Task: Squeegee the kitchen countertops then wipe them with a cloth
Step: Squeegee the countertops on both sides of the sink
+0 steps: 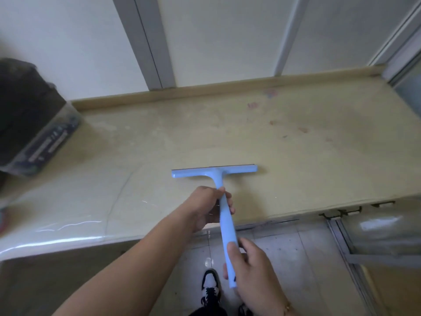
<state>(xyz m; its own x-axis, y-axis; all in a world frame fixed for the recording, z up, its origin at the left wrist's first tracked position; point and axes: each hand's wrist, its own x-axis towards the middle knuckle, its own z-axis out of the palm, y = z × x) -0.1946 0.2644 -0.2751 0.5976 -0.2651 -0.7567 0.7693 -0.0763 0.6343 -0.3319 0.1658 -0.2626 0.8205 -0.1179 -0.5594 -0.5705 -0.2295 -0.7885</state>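
A light blue squeegee (214,172) lies with its blade flat on the beige countertop (296,156), near the front edge, handle pointing back toward me. My left hand (209,206) grips the upper part of the handle just below the blade head. My right hand (250,267) grips the handle's lower end, out past the counter's edge above the floor. The counter carries faint reddish stains at the back right and a wet sheen at the front left. No cloth shows in view.
A dark bag inside a clear plastic container (34,124) stands on the counter's left end. White wall panels (216,37) rise behind the raised back lip. A metal rack (364,242) sits under the counter at right. My shoe (210,286) stands on the tiled floor.
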